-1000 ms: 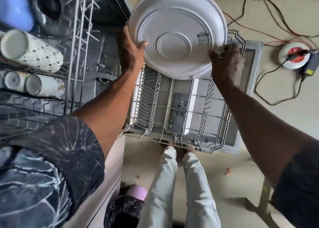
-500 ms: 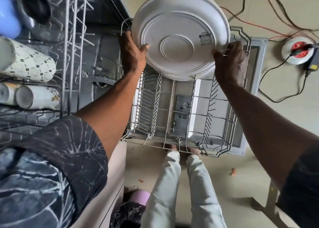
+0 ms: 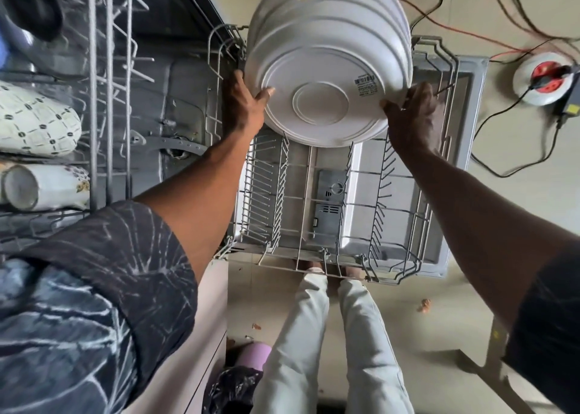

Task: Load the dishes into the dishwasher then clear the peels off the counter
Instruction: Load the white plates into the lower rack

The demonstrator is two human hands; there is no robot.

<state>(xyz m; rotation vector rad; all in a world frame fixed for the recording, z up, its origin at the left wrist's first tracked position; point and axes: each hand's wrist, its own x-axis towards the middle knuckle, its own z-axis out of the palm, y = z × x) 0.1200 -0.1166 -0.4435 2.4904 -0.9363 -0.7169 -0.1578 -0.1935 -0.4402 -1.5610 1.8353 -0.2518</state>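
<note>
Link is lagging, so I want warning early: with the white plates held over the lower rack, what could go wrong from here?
The left hand and right hand grip the plates only at the rim, tilted; what looks like several stacked could slide apart.
A stack will likely not fit one slot of the lower rack and may knock its tines.

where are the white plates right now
In the head view, top centre: the white plates are held between the left hand and the right hand, over the far end of the pulled-out lower rack.
</note>
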